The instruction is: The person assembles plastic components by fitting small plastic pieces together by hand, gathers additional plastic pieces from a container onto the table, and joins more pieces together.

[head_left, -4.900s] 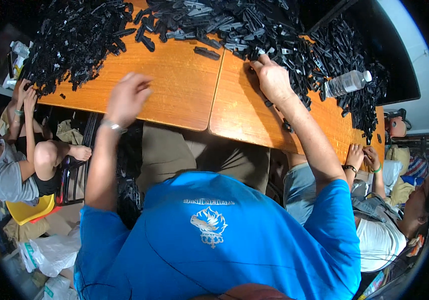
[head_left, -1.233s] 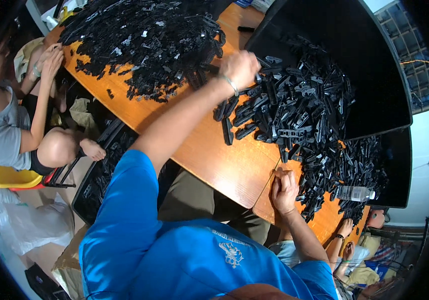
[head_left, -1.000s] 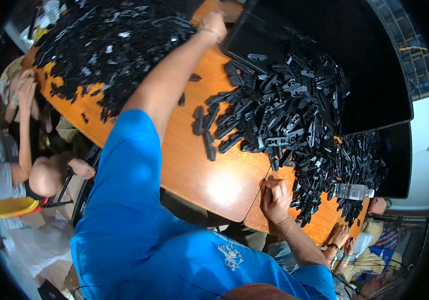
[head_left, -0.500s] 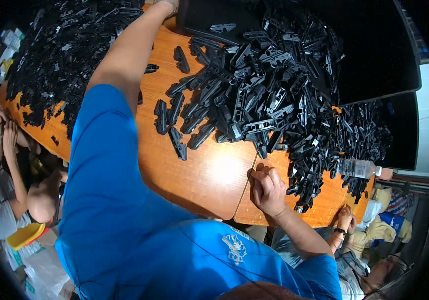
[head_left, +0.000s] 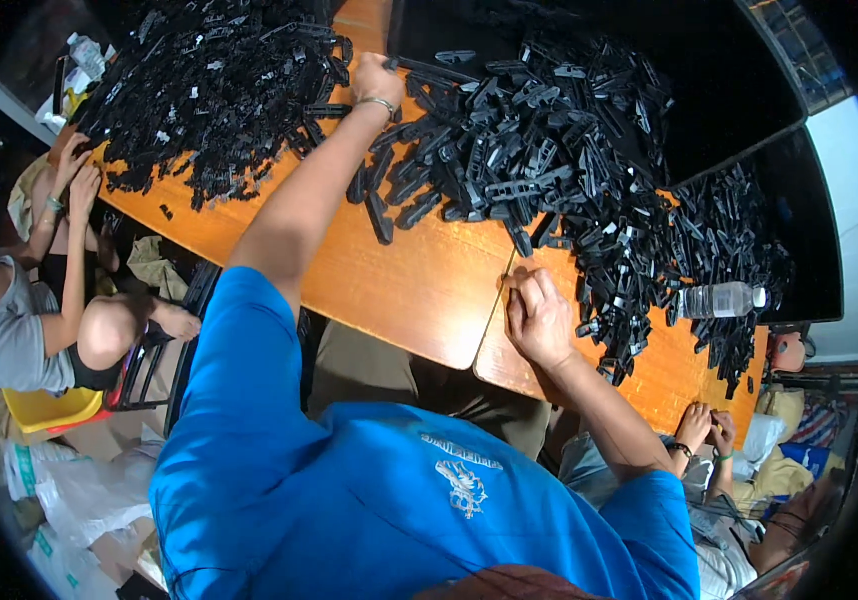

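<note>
My left hand [head_left: 377,82], with a bracelet at its wrist, reaches far over the table between two heaps of black plastic parts. Its fingers are closed; a small dark bit shows beside them, but what they hold is unclear. Just to its right lies the heap of long black clip-like parts [head_left: 509,150]. On the left spreads a heap of smaller black pieces [head_left: 219,110]. My right hand [head_left: 541,318] rests near the table's front edge, beside the seam, its fingers curled closed. Whatever it may hold is hidden.
The orange wooden table [head_left: 399,300] has a seam near my right hand. A clear plastic bottle [head_left: 717,300] lies on the parts at right. Another person's hands [head_left: 699,428] work at the right edge; a seated person [head_left: 34,310] is at left. Black bins [head_left: 729,80] stand behind.
My left arm has drawn back from the far edge, so the whole left hand now shows between the heaps. The view has shifted; my right hand keeps nearly the same pose.
</note>
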Motion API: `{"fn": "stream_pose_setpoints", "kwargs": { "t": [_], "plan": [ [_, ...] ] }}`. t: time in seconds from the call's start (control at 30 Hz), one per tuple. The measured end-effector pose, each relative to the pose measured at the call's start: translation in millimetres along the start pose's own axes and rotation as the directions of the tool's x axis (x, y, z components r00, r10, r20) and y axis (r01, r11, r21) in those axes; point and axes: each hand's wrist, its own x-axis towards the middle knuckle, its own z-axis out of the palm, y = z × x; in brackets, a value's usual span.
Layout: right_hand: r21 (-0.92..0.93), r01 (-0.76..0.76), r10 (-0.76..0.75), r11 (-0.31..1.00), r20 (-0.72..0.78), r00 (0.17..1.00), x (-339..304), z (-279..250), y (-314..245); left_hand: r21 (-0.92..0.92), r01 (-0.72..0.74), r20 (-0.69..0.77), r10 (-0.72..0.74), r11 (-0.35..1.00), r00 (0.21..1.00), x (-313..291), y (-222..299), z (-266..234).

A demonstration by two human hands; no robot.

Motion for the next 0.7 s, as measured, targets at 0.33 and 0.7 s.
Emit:
{"fn": "stream_pose_setpoints", "kwargs": {
  "t": [0.33,0.7],
  "plan": [
    [0.064,-0.015,0.021,0.998,-0.104,0.994,-10.8,6.3,11.8,0.225,-0.678,0.461,0.537,0.7,0.707,-184.4,83.1,0.2],
    [0.109,-0.025,0.034,0.994,-0.081,0.996,-12.5,0.0,11.7,0.163,-0.848,0.488,0.706,0.505,0.514,-217.9,74.8,-15.4]
  ]
}}
